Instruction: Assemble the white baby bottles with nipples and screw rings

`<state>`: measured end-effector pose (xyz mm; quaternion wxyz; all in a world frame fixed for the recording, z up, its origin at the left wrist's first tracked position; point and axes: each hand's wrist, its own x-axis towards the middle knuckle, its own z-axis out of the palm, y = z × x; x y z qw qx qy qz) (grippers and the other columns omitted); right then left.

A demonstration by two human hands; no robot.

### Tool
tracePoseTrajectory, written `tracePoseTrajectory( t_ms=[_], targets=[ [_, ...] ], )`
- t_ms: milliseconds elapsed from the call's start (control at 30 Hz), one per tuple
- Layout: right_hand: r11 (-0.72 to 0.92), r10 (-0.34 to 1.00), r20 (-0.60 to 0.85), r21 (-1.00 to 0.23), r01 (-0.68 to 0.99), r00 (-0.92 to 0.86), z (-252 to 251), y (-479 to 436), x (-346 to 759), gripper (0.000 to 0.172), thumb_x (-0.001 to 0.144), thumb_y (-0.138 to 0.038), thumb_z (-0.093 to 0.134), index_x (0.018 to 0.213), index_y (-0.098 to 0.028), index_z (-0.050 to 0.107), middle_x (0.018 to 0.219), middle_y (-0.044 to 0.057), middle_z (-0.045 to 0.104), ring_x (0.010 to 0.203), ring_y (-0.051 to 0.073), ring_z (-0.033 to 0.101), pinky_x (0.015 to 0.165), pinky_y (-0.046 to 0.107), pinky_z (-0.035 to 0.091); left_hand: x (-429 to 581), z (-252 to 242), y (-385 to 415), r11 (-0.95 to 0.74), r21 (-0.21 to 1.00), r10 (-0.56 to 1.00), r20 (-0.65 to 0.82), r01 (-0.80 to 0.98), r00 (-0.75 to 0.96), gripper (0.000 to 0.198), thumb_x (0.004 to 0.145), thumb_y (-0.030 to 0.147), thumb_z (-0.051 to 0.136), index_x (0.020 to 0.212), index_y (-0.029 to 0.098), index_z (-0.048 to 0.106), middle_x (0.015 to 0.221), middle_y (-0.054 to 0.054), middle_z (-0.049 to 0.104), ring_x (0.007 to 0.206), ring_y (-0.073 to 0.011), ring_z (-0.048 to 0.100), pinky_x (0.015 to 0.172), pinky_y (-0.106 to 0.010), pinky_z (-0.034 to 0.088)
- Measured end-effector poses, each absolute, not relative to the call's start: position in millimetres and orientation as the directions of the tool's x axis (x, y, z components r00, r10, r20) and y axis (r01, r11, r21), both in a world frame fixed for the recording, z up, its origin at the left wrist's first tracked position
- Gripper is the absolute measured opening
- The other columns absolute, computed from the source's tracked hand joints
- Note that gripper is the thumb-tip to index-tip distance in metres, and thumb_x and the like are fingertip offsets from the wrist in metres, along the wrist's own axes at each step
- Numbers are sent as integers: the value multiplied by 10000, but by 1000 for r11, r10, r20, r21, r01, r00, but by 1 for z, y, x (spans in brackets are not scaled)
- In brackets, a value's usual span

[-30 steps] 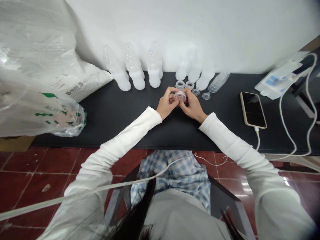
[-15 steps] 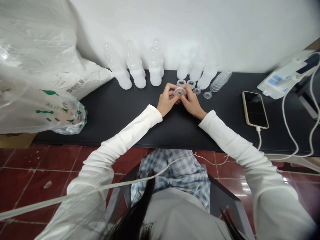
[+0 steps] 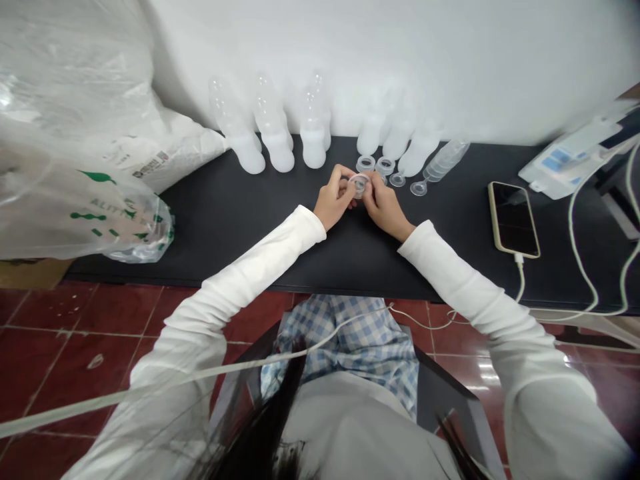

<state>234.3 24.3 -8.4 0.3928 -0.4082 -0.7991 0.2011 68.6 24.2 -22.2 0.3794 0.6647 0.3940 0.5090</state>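
My left hand and my right hand meet above the dark table, fingers pinched round the opposite sides of one clear plastic bottle ring. Something clear sits inside the ring, too small to make out. Just beyond lie two whitish translucent rings, a left one and a right one. To their right are two small clear flanged pieces, the nearer-set one and the outer one. A stack of clear cups lies tilted beside the outer piece.
Several frosted bulb-shaped bottles stand along the wall at the table's back. Large plastic bags fill the left end. On the right are a phone with its charging cable and a white box. Another cable crosses over my lap.
My fingers have shifted slightly round the ring; the right thumb no longer lies across its middle. The ring stays between both hands. The camera view has moved a little.
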Motion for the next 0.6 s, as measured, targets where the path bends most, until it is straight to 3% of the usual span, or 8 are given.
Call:
tracePoseTrajectory(
  t_ms=[233,467,600],
  targets=[
    [593,805,468,-603,534,-366,-4,18,234,603,1032,-658,190,1234,-228,562,965,86,688,868,249,684,866,445,567,68,-20,23,-462,855,887,447,238,117,379,994,602,475,1061,234,536,702,26,690,543,-111,665,600,-257,580],
    [564,825,452,-629,535,-339,-5,19,234,610,994,-723,279,1172,-220,575,813,42,651,701,214,628,756,405,565,65,-18,23,-440,858,898,422,265,124,355,997,589,481,1051,246,556,712,35,679,557,-107,659,604,-251,568],
    [552,834,453,-675,490,-315,-6,18,232,520,988,-696,358,1091,-236,576,762,20,639,629,185,597,696,365,551,65,-15,20,-403,887,914,376,227,153,351,972,588,536,1042,246,574,701,31,676,592,-126,672,642,-278,574]
  ],
)
